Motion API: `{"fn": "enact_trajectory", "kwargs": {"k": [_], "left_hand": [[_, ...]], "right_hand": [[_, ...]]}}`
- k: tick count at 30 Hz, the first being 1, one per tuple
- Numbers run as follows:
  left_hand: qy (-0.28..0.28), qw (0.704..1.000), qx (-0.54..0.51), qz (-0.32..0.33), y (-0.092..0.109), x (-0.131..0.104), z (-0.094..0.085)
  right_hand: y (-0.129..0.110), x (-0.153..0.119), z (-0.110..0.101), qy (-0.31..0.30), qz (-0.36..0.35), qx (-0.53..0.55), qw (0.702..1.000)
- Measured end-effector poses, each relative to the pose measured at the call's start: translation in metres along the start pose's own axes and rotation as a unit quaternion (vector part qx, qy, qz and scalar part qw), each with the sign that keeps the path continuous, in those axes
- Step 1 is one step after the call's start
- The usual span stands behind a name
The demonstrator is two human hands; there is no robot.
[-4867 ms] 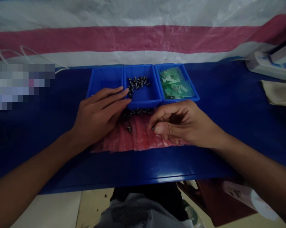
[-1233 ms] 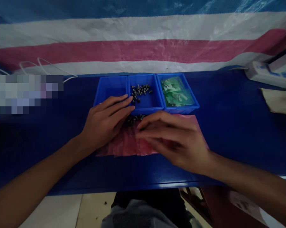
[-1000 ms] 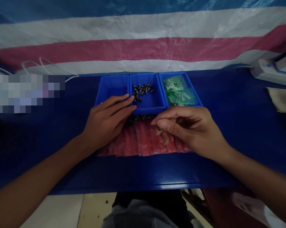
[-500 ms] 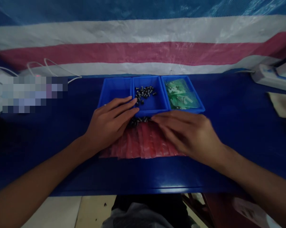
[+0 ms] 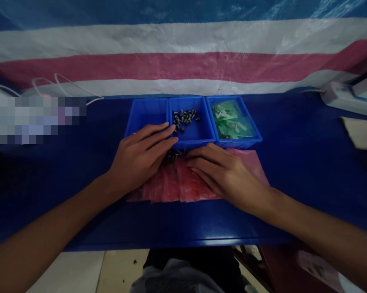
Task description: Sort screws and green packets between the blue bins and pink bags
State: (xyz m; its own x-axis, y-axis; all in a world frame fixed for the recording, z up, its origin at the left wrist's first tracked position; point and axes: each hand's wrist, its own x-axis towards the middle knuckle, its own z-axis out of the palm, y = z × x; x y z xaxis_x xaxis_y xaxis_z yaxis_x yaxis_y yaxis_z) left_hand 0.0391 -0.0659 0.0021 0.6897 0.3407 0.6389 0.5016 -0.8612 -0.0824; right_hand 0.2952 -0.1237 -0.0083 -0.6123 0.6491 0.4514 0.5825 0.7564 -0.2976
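Note:
A fan of overlapping red plastic bags [image 5: 183, 183] lies on the blue table in front of the bins. Along their upper edge sits a row of small black screws [image 5: 173, 154]. My left hand [image 5: 140, 156] rests across the left end of the bags with fingers stretched out, the tips at the front rim of the middle bin. Over the right half of the bags, my right hand [image 5: 223, 171] has its fingers bent and drawn together, tips by the screws. Whatever they pinch, if anything, is hidden. More black screws [image 5: 186, 117] lie in the middle blue bin [image 5: 198, 132].
To the left stands another blue bin [image 5: 149, 108]. The right blue bin [image 5: 238, 142] holds green bags [image 5: 232, 122] with pale parts inside. White cables [image 5: 76, 87] run at the back left; a white power strip [image 5: 342, 97] and a beige piece [image 5: 362, 132] are at right.
My right hand has moved left and slightly toward me, uncovering the right end of the red bags and covering some of the screws. My left hand stays in place.

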Motion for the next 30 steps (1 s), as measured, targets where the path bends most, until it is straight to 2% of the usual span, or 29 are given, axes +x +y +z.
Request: {"fn": "enact_trajectory", "kwargs": {"k": [2,5,8,10,13,15,17,19,21,25,27,30], "left_hand": [[-0.006,1.0,0.003,-0.004,0.0,0.0,-0.001],[-0.011,1.0,0.005,-0.005,-0.001,0.001,-0.001],[-0.012,1.0,0.007,0.003,-0.002,0.001,-0.001],[-0.013,1.0,0.008,0.004,-0.002,0.0,-0.001],[-0.006,1.0,0.004,0.003,-0.002,-0.001,-0.001],[-0.008,1.0,0.004,-0.007,-0.001,-0.001,-0.001],[-0.016,1.0,0.003,-0.017,-0.001,0.0,-0.001],[-0.01,1.0,0.001,-0.013,0.0,0.0,-0.001],[-0.009,1.0,-0.004,-0.005,-0.001,0.0,-0.001],[-0.018,1.0,-0.012,-0.01,-0.002,-0.001,-0.002],[-0.019,1.0,-0.01,-0.009,-0.002,-0.001,-0.002],[-0.014,1.0,0.002,-0.002,-0.001,0.0,-0.001]], "right_hand": [[-0.001,0.001,-0.002,0.009,-0.016,0.005,1.0],[-0.003,0.003,-0.008,0.074,-0.013,0.061,0.995],[-0.006,0.005,-0.017,0.099,0.064,0.22,0.968],[-0.007,0.007,-0.022,0.069,0.137,0.357,0.922],[-0.005,0.009,-0.028,-0.017,0.209,0.525,0.825],[-0.002,0.008,-0.029,-0.077,0.235,0.58,0.777],[0.0,0.007,-0.028,-0.116,0.26,0.599,0.748],[0.001,0.007,-0.027,-0.123,0.293,0.598,0.736],[0.002,0.006,-0.027,-0.1,0.316,0.585,0.74],[0.002,0.009,-0.032,0.007,0.305,0.571,0.762],[0.002,0.011,-0.034,0.069,0.287,0.583,0.757],[0.0,0.012,-0.034,0.129,0.287,0.589,0.744]]}}
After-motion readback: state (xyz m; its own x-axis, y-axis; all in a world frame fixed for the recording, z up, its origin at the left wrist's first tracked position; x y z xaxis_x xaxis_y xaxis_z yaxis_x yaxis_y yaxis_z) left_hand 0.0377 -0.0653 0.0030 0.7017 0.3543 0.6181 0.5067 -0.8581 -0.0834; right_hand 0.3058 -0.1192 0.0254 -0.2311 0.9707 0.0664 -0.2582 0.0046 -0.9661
